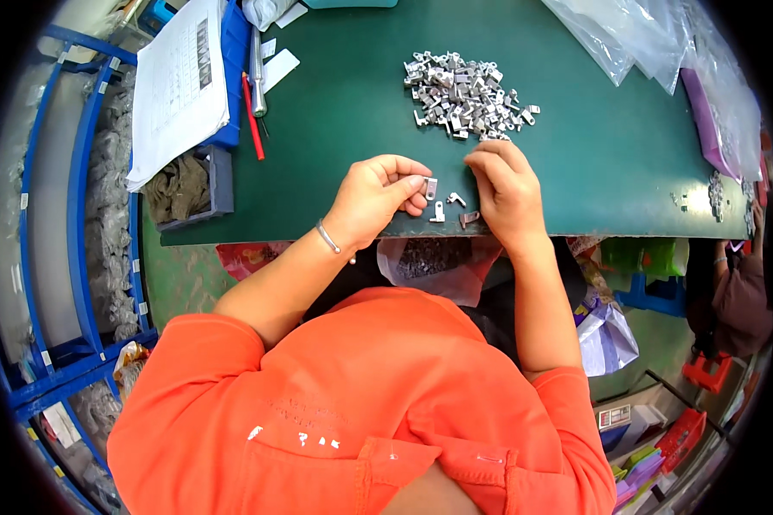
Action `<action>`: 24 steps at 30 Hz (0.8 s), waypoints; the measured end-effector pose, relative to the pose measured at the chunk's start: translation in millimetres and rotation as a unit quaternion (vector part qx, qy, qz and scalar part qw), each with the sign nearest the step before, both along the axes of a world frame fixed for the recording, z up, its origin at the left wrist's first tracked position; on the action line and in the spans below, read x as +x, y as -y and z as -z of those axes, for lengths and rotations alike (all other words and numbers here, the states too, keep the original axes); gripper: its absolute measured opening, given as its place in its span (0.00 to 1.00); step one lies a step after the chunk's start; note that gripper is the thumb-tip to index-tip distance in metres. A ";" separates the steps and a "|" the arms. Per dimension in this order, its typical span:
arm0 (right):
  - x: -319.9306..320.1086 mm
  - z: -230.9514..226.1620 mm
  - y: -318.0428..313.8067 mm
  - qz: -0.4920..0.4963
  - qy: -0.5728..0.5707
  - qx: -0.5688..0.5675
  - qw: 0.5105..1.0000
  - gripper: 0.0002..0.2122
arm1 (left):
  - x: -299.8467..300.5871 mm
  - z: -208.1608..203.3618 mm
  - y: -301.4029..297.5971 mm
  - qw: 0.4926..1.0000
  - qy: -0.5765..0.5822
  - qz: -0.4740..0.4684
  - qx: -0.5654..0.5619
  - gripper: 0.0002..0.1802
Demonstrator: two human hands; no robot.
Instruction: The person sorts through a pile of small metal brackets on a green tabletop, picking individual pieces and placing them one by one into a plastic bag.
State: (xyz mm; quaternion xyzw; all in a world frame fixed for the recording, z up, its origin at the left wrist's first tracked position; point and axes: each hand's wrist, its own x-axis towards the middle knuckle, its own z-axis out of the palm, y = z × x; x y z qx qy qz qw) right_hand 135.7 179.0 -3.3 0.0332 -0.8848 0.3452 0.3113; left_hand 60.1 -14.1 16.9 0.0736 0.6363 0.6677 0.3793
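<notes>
Metal bracket in the left hand sits on the person's side of the pile of brackets, below the pile's left part, pinched between thumb and fingertips with its flat, holed face showing. That light pinch seems well suited to so small a part: best to grip it by an edge, so the face stays in view and the piece can be turned without slipping. The right hand is curled just below the pile, fingers bent together and tips near its lowest pieces; I cannot tell whether they pinch anything. It would do well to lift one piece at a time, since the pieces overlap and a hooked end could drag its neighbours. Three loose brackets lie apart from the pile, between the hands and close to the front edge of the worktop; the wrists should stay clear of them, as a nudge could send one over. Nearer the person than the pile, past that edge, is a clear bag with small dark contents. Left of the pile lies a red pen; clear plastic sheets lie to its upper right.
</notes>
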 end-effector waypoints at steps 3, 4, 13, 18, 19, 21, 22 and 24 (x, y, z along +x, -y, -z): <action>21.6 -4.0 -11.7 -0.085 0.083 -0.035 0.992 0.09 | -1.3 -2.0 1.6 0.997 -0.048 0.036 -0.049 0.09; 29.2 -4.8 -16.2 -0.077 0.103 -0.083 0.988 0.09 | -1.5 0.0 2.0 0.997 -0.044 0.038 -0.047 0.09; 43.1 -3.3 10.9 -0.115 0.076 0.000 0.990 0.14 | 20.3 4.8 -1.0 0.829 -0.516 0.197 -0.083 0.25; 64.8 -4.2 1.5 -0.175 0.069 -0.063 0.980 0.12 | 28.0 -2.6 10.8 0.890 -0.381 0.251 -0.007 0.20; 58.4 -6.8 -3.9 -0.128 0.040 -0.021 0.991 0.09 | 19.1 -1.6 5.2 0.856 -0.480 0.191 -0.026 0.19; 34.1 -7.4 -14.8 0.004 0.035 0.038 0.999 0.10 | -11.5 0.2 -8.4 0.797 -0.589 0.072 -0.113 0.19; 20.6 -8.9 -17.6 0.076 0.029 0.053 0.995 0.11 | -26.2 -0.7 -19.0 0.777 -0.602 0.012 -0.184 0.23; -2.8 4.5 -23.5 0.105 0.031 0.052 0.993 0.12 | -54.8 24.3 -35.8 0.726 -0.650 -0.012 -0.223 0.23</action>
